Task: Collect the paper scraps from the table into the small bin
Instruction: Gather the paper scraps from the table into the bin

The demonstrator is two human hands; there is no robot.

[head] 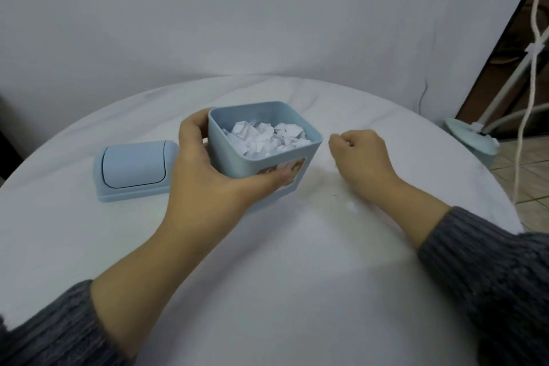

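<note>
A small light-blue bin (309, 140) stands on the white table (267, 276), open at the top and filled with torn white paper scraps (267, 135). My left hand (205, 166) grips the bin from its left side, thumb across the front face near a picture sticker. To the right of the bin, my right hand (361, 157) rests on the table with fingers curled closed; whether it holds a scrap is hidden. A tiny white scrap (352, 205) lies on the table beside my right wrist.
The bin's light-blue swing lid (135, 171) lies flat on the table to the left. A lamp base (472, 140) with a white stem and a hanging cord (531, 92) stands at the table's far right edge. A white backdrop hangs behind.
</note>
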